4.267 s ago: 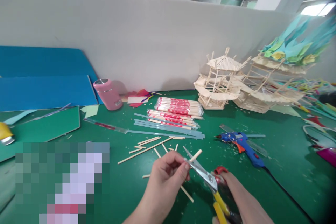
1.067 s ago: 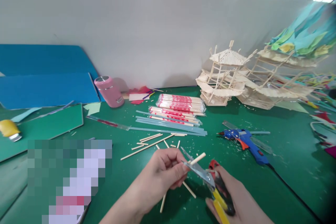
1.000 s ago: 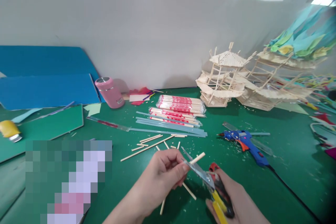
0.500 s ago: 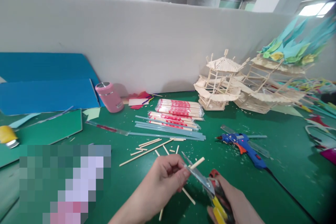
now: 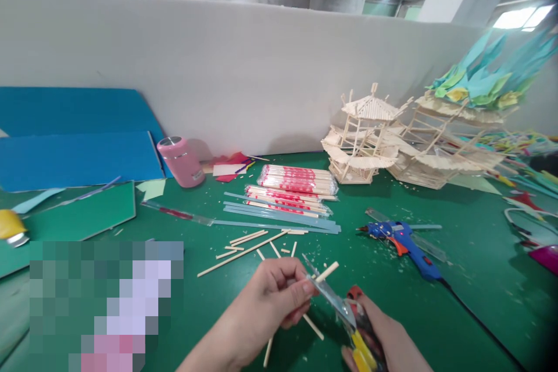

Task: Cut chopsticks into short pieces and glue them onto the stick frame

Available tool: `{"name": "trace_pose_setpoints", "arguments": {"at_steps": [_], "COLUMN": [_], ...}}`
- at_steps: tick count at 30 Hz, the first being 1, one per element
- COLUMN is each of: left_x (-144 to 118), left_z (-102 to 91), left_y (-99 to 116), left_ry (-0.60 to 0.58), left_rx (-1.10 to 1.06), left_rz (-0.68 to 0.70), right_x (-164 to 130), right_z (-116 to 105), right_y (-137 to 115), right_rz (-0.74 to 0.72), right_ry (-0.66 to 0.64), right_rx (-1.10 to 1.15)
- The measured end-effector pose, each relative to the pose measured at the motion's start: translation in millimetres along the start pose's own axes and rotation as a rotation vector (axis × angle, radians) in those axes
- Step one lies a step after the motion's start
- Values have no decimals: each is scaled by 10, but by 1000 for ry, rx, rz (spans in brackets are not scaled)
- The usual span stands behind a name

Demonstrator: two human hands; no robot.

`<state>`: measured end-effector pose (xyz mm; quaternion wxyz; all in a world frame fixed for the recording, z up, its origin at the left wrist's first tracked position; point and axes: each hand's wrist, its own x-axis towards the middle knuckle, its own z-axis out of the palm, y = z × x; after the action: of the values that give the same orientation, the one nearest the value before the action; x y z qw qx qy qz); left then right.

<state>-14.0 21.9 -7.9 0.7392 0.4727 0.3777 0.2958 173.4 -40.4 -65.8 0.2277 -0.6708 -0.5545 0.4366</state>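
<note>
The right hand (image 5: 387, 343) and scissors (image 5: 349, 325) run off the bottom edge.

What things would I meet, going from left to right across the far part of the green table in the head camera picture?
Blue foam boards → pink cup → wrapped chopstick packs → small stick pavilion → larger stick model with paper leaves above it.

green table (image 5: 471, 302) with chopstick packs (image 5: 299, 180), glue gun (image 5: 403, 241), pink flask (image 5: 181, 161), stick pavilions (image 5: 364, 136), loose sticks (image 5: 244, 247)

Left hand (image 5: 272, 296) pinching, right hand (image 5: 383, 343) gripping.
</note>
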Motion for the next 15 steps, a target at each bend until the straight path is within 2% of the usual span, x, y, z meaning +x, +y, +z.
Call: {"name": "trace_pose_setpoints", "arguments": {"at_steps": [6, 8, 12, 15], "left_x": [-9, -14, -7, 6], "left_z": [74, 62, 6, 18], "left_y": [15, 13, -12, -21], "left_ry": [170, 132, 0, 6], "left_rx": [263, 224, -16, -21], "left_rz": [114, 103, 0, -32], "right_x": [0, -5, -3, -5], "right_z": [14, 27, 28, -11], "right_y": [-26, -32, -1, -19], "right_rz": [13, 4, -12, -46], "right_ry": [-10, -1, -16, -46], "right_rx": [53, 63, 57, 16]}}
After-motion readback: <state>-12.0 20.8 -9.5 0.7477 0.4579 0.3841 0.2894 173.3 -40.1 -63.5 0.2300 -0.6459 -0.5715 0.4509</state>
